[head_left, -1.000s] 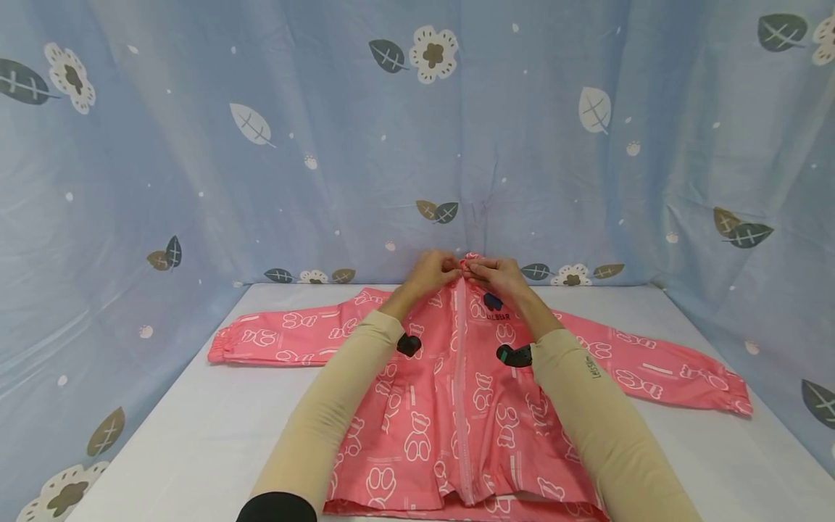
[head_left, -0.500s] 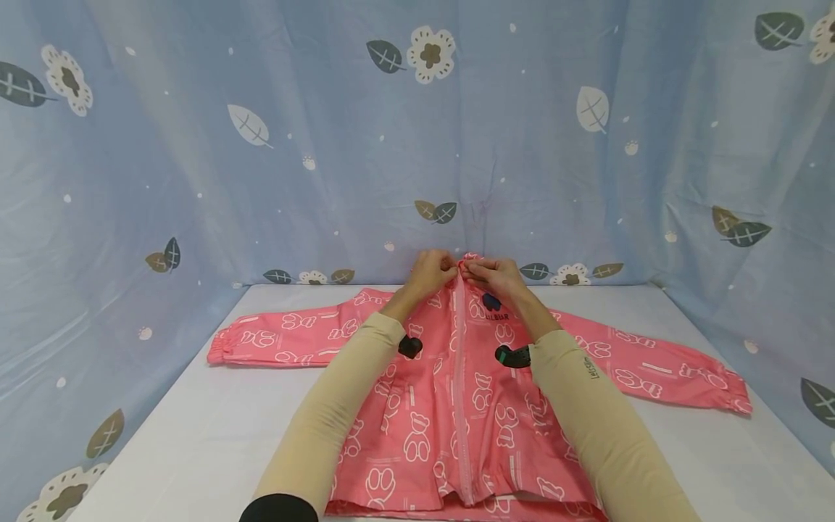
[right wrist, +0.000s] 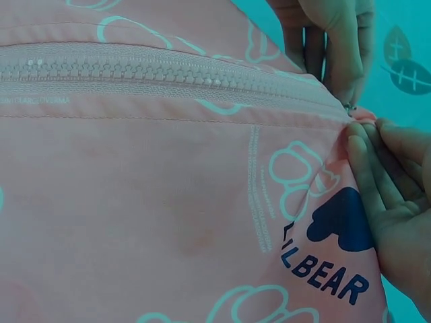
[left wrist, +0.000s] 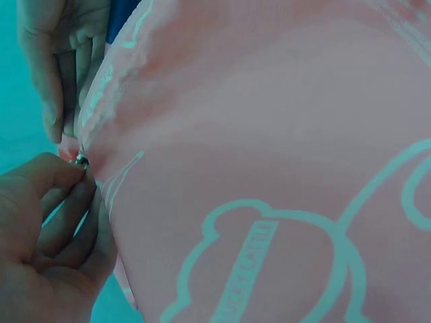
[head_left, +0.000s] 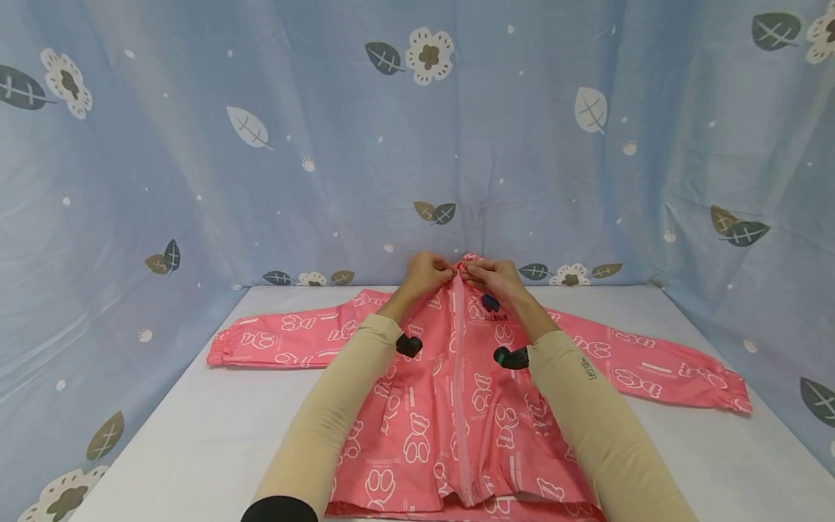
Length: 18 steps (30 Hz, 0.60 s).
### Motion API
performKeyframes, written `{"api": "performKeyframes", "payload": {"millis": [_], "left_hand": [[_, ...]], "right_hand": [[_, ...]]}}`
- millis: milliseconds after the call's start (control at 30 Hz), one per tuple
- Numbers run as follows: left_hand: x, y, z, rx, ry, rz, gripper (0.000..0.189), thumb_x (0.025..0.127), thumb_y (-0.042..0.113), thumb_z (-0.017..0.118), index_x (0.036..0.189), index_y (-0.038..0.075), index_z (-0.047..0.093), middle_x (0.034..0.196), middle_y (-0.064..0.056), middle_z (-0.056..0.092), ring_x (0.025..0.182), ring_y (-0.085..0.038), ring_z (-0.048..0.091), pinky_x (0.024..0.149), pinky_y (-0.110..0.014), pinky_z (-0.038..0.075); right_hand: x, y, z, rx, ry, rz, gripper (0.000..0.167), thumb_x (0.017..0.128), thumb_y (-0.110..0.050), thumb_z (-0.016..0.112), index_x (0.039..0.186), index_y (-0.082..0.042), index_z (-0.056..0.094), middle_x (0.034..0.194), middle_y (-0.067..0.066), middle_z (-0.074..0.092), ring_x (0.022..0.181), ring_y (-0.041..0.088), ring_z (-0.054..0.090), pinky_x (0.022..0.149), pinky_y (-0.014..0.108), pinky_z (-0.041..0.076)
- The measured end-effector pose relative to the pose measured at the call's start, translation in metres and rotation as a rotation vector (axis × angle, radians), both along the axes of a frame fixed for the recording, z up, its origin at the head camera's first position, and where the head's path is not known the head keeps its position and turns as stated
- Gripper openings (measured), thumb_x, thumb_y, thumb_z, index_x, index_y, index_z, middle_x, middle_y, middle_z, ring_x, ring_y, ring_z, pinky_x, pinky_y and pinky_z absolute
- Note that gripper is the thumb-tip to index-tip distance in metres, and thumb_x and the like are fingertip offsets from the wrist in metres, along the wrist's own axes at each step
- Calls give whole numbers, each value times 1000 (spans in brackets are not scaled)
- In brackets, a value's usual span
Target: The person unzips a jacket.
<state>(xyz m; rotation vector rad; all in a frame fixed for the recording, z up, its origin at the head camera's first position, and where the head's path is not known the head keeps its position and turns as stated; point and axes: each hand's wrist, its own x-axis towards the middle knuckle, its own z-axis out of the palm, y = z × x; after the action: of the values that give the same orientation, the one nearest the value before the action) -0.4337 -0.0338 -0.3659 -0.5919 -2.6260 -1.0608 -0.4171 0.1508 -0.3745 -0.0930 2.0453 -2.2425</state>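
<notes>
A pink jacket (head_left: 424,435) with white bear outlines lies front up, its sleeves spread to both sides. Its pink zipper (head_left: 460,377) runs closed up the middle to the collar (head_left: 471,258). At the neck, my left hand (head_left: 427,278) pinches a small metal zipper pull (left wrist: 82,160) between thumb and forefinger. Close beside it, my right hand (head_left: 499,279) pinches the jacket's edge at the collar, just above the dark bear logo (right wrist: 342,221). Fingertips of both hands nearly meet there, hiding the zipper's top end.
The jacket lies on a white table (head_left: 176,435). A blue curtain (head_left: 326,145) with leaves and flowers hangs behind and along both sides, right at the table's back edge. Both forearms, in cream sleeves (head_left: 333,406), cross over the jacket.
Both hands stay at the collar with their pinch kept. Only a very slight shift of the head view shows.
</notes>
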Motion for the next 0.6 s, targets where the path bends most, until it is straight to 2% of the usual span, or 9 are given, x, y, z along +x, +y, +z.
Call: {"api": "performKeyframes", "payload": {"millis": [133, 367, 467, 600], "left_hand": [[0, -1, 0, -1, -18, 7, 12, 87, 14, 72, 93, 6, 78, 91, -9, 77, 86, -19, 71, 78, -31, 55], [2, 1, 0, -65, 39, 18, 16, 88, 21, 73, 91, 7, 79, 89, -5, 77, 84, -17, 71, 77, -31, 55], [4, 2, -1, -28, 10, 18, 18, 88, 24, 74, 93, 7, 79, 90, -6, 77, 86, -18, 71, 76, -29, 55], [7, 2, 0, 62, -66, 29, 20, 88, 21, 74, 96, 3, 78, 92, -11, 76, 85, -21, 70, 72, -26, 54]], "right_hand": [[-1, -2, 0, 21, 19, -1, 36, 96, -11, 61, 129, 5, 60, 86, 0, 77, 81, 7, 74, 77, 22, 57], [-1, -2, 1, 66, 18, -13, 35, 95, -14, 64, 127, 2, 63, 86, -3, 76, 81, 6, 73, 77, 22, 57], [0, -1, 2, 64, 20, -8, 35, 95, -14, 64, 127, 2, 63, 89, -2, 76, 82, 6, 73, 78, 23, 57], [0, -1, 1, 61, 22, 5, 37, 96, -13, 62, 129, 3, 61, 89, 0, 77, 82, 6, 73, 78, 22, 57]]}}
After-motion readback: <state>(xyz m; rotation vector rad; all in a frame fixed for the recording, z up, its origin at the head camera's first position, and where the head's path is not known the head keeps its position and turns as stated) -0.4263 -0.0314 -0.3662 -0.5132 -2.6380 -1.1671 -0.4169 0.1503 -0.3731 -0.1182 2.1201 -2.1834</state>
